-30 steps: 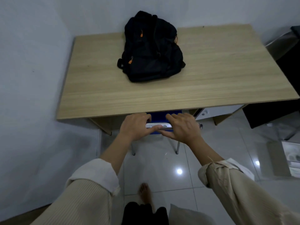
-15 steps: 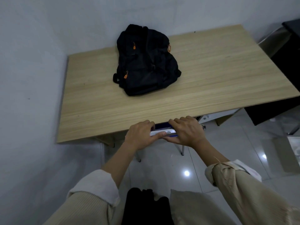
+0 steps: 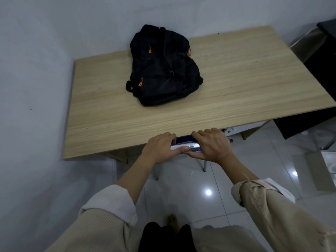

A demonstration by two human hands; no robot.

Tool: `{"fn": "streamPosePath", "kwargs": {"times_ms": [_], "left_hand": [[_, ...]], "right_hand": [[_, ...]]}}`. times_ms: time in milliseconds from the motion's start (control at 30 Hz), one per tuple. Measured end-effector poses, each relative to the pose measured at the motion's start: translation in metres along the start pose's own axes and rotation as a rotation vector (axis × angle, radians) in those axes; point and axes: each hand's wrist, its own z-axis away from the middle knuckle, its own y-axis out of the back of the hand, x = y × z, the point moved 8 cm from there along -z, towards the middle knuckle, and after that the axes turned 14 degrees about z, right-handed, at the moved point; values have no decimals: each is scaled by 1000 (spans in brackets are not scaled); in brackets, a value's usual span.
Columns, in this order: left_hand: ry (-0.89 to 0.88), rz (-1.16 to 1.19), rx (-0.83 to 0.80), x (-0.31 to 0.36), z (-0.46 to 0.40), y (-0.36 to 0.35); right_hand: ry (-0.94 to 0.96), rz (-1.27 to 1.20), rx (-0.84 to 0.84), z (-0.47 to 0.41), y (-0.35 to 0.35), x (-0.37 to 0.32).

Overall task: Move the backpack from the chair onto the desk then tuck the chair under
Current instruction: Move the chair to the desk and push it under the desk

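A black backpack (image 3: 163,68) with orange zip pulls lies flat on the wooden desk (image 3: 245,82), towards the back left by the wall. The blue chair (image 3: 184,140) with a silver top rail sits almost wholly under the desk's front edge; only its backrest top and two thin metal legs show. My left hand (image 3: 160,148) grips the left part of the rail. My right hand (image 3: 211,144) grips the right part, fingers curled over the backrest against the desk edge.
White walls close in on the left and behind the desk. A dark piece of furniture (image 3: 320,73) stands at the desk's right end. A white box (image 3: 236,130) sits under the desk. Glossy floor tiles (image 3: 254,160) lie below me.
Both hands have kept hold of the rail and moved forward with the chair, which has slid further under the desk. Less of the blue seat shows now.
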Motion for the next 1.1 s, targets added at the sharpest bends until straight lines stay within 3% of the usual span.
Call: {"fn": "streamPosePath", "kwargs": {"times_ms": [567, 867, 967, 1100], "left_hand": [[-49, 20, 140, 5, 4, 8], [-147, -139, 272, 18, 14, 6], [-118, -162, 322, 19, 20, 3], [3, -155, 378, 31, 42, -19]], "right_hand": [[6, -7, -59, -1, 1, -2], [-30, 41, -112, 7, 3, -2], [-136, 48, -150, 14, 2, -1], [-443, -47, -183, 39, 7, -6]]}}
